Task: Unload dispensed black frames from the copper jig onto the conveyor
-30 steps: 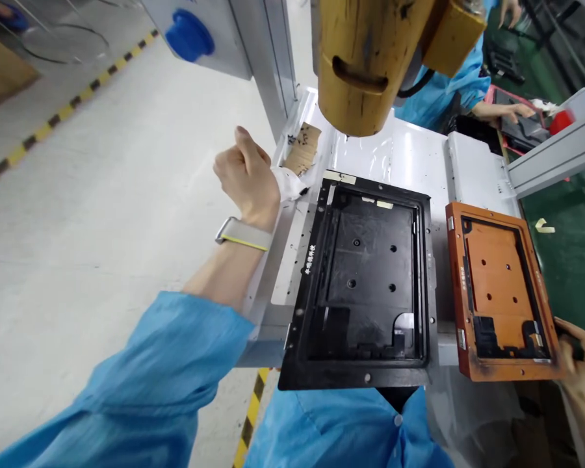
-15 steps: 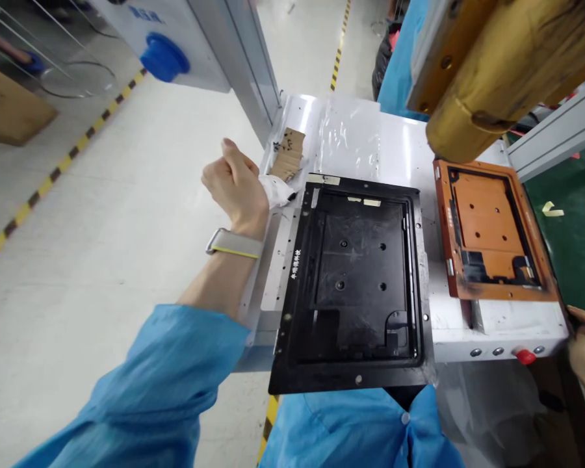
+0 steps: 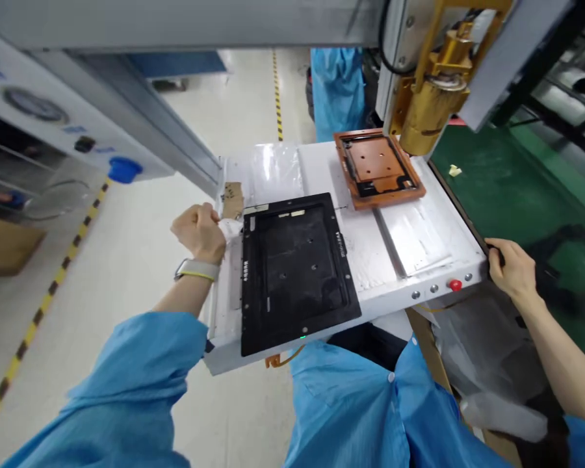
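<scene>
My left hand [image 3: 201,234] is curled into a fist at the table's left side, a watch band [image 3: 195,268] on its wrist. Beside its knuckles lies a crumpled white cloth or wrap [image 3: 231,229]; whether the fingers hold anything is hidden. A black rectangular fixture plate [image 3: 297,273] with a recessed middle rests close by and overhangs the front edge. My right hand [image 3: 513,268] has its fingers wrapped over the dark edge rail [image 3: 461,201] at the table's right front corner. Farther back, an orange fixture [image 3: 374,166] sits near a gold press cylinder [image 3: 426,120].
The white table [image 3: 365,244] carries cardboard [image 3: 233,198], clear plastic sheet [image 3: 277,170] and a metal plate [image 3: 412,237]. Its front has a red button [image 3: 455,285]. A frame post [image 3: 146,123] rises at left. A green surface [image 3: 497,169] lies right; a person in blue [image 3: 338,91] is behind.
My view has pulled back and turned right, bringing my right hand and forearm into fuller view. The orange fixture appears farther back from the front edge. My left hand stays in a fist.
</scene>
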Demonstrator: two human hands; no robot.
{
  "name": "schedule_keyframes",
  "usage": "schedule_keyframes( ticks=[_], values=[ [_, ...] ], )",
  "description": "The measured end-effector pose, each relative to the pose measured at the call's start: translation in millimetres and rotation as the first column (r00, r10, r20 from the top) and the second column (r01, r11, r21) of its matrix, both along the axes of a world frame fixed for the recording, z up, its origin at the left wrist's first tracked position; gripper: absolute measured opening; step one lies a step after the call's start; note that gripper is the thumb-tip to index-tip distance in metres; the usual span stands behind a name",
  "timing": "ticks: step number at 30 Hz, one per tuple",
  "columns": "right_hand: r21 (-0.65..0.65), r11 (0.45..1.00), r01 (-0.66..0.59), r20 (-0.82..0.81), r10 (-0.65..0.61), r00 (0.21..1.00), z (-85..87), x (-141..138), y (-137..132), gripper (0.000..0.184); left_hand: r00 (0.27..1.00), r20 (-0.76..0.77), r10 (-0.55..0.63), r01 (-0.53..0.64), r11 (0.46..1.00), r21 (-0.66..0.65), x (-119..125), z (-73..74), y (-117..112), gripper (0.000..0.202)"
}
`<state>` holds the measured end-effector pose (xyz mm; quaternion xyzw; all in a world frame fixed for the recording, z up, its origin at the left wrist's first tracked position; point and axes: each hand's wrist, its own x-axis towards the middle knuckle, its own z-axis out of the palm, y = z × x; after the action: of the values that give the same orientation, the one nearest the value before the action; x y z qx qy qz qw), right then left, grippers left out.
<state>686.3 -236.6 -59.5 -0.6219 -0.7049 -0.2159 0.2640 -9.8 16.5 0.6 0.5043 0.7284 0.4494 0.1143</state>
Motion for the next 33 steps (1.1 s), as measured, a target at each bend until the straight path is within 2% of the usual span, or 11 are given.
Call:
schedule_keyframes(
  ticks=[2, 4, 5, 7, 10, 13, 18, 22, 27, 30, 33],
  values=[
    [0.044, 0.999, -0.021, -0.012, 0.022, 1.000, -2.6, 2.8, 1.4, 0.030, 0.992, 0.054, -0.114, 0.109, 0.991, 0.084, 17.0, 21.2, -11.7, 0.027],
    [0.063, 0.998, -0.013, -0.033, 0.015, 0.999, -4.3, 6.0, 3.1, 0.031, 0.940, -0.094, -0.327, 0.338, 0.930, 0.146, 46.5, 44.5, -31.2, 0.019],
    [0.059, 0.998, -0.008, -0.044, 0.010, 0.999, -4.2, 6.4, 3.4, 0.031, 0.854, -0.235, -0.464, 0.503, 0.852, 0.146, 64.5, 54.9, -42.5, 0.020],
    [0.051, 0.999, 0.005, -0.072, -0.001, 0.997, -1.4, 1.2, 1.6, 0.030, 0.564, -0.442, -0.698, 0.790, 0.612, 0.043, 101.1, 70.0, -63.4, 0.035],
    [0.105, 0.994, 0.004, -0.121, 0.009, 0.993, 9.9, -29.1, -9.4, 0.028, 0.227, -0.510, -0.830, 0.897, 0.382, -0.221, 141.0, 73.9, -79.7, 0.054],
    [0.206, 0.973, -0.108, -0.140, 0.138, 0.980, 26.6, -83.9, -26.1, 0.030, 0.078, -0.536, -0.841, 0.875, 0.315, -0.367, 157.3, 62.1, -78.6, 0.061],
    [0.224, 0.930, -0.291, -0.183, 0.334, 0.925, 57.3, -184.1, -43.8, 0.041, -0.026, -0.611, -0.792, 0.870, 0.283, -0.403, 167.9, 60.4, -69.5, 0.058],
    [0.156, 0.926, -0.343, -0.243, 0.372, 0.896, 79.0, -258.4, -41.7, 0.037, 0.080, -0.626, -0.776, 0.931, 0.282, -0.231, 154.1, 99.9, -66.7, 0.043],
    [-0.248, 0.755, -0.608, -0.105, 0.603, 0.791, 101.2, -352.4, -16.7, 0.037, 0.312, -0.502, -0.807, 0.950, 0.273, 0.152, 99.6, 156.9, -95.8, 0.033],
    [-0.403, 0.686, -0.606, -0.011, 0.658, 0.753, 108.1, -393.0, -2.1, 0.043, 0.571, -0.248, -0.783, 0.817, 0.512, 0.266, 82.1, 180.1, -129.4, 0.011],
    [-0.462, 0.670, -0.581, 0.042, 0.671, 0.740, 111.6, -413.3, 4.7, 0.042, 0.745, -0.146, -0.651, 0.666, 0.710, 0.229, 80.8, 195.1, -149.9, 0.031]
  ],
)
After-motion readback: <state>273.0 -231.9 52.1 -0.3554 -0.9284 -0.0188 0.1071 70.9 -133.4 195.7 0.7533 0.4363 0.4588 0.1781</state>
